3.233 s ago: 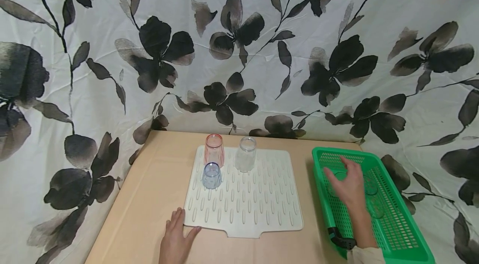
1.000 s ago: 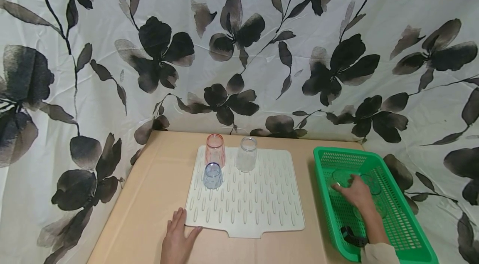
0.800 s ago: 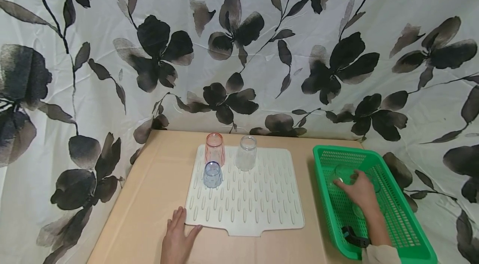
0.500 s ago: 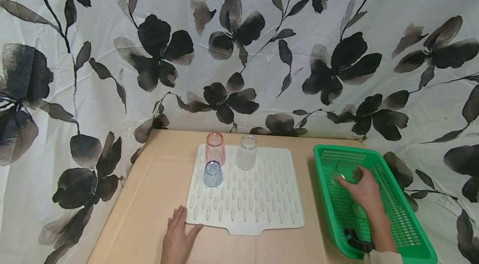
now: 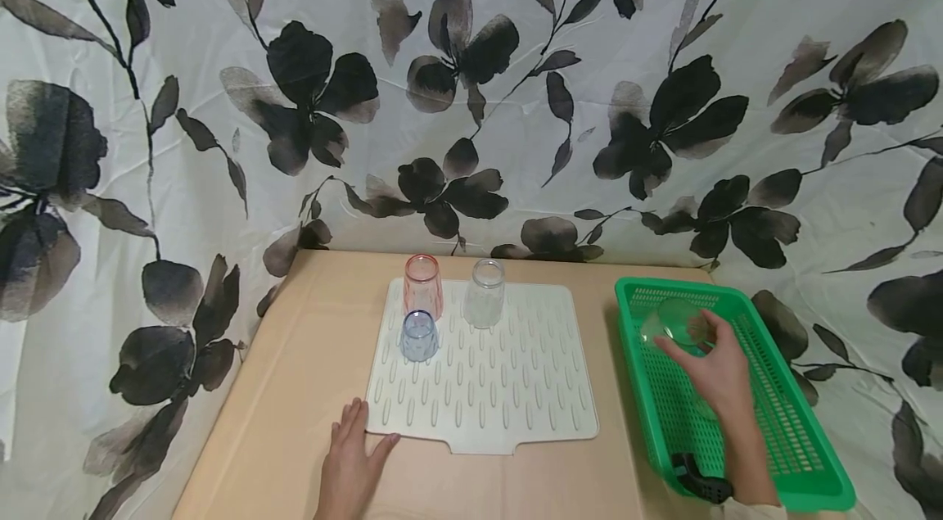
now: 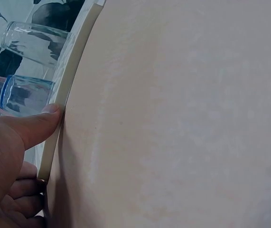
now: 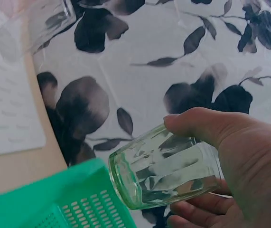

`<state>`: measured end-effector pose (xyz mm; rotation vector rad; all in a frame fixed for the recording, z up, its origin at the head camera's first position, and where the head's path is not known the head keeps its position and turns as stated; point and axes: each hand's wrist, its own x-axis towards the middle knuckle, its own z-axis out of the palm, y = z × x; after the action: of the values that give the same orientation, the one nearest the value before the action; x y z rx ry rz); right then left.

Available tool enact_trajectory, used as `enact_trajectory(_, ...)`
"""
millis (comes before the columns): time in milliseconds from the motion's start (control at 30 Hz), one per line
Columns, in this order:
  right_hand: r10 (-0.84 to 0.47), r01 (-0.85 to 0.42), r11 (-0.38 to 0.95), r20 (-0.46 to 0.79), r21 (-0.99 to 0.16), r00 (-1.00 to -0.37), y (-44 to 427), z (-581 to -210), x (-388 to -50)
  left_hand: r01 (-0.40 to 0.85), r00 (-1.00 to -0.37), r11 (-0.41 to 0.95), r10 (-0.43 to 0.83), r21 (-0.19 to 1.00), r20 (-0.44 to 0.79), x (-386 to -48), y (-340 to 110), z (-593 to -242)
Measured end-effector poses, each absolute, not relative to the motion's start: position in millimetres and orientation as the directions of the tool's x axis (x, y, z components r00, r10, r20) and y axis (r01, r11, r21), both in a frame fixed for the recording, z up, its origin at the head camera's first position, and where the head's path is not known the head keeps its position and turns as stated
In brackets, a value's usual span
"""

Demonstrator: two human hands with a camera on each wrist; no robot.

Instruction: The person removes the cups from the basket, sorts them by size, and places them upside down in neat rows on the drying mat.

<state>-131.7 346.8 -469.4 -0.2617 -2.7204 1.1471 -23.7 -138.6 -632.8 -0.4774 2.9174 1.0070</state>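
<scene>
My right hand (image 5: 718, 364) grips a clear, green-tinted drinking glass (image 5: 672, 319) between thumb and fingers, over the far part of the green basket (image 5: 791, 442). The right wrist view shows this glass tilted, its thick rim facing away from the palm. At the near left corner of a white ribbed drying mat (image 5: 516, 401), my left hand (image 5: 346, 458) rests, thumb on the front edge and fingers along the side. On the mat stand a red-tinted glass (image 5: 423, 287), a short blue-tinted glass (image 5: 420, 337) and a clear glass (image 5: 485, 295).
Inside the basket, the faint outline of another glass (image 5: 706, 409) shows beside my right forearm, partly hidden. A light wooden table (image 5: 265, 413) carries mat and basket. White floral cloth (image 5: 545, 110) hangs behind and at both sides.
My right hand has reached down into the basket, taken hold of the green-tinted glass and raised it slightly. My left hand stays at the mat's corner, and the glasses on the mat have not moved.
</scene>
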Motion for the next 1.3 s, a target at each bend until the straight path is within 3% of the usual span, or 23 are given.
enact_trajectory(267,0.213,0.040,0.686,0.147,-0.726,-0.966,323.8,-467.0,-123.9,-0.281,-0.955,0.755,-0.277,0.593,-0.101,-24.4,-139.6,-632.8)
enact_trajectory(533,0.180,0.030,0.625,0.107,-0.780,-0.978,297.2,-473.4,-122.3,-0.284,-0.957,0.751,-0.265,0.596,-0.121,-25.6,-142.3,-632.7)
enact_trajectory(1300,-0.050,-0.125,0.513,0.116,-0.849,-0.992,215.6,-508.6,-116.0,-0.272,-0.959,0.764,-0.263,0.585,-0.102,-24.8,-144.1,-631.9)
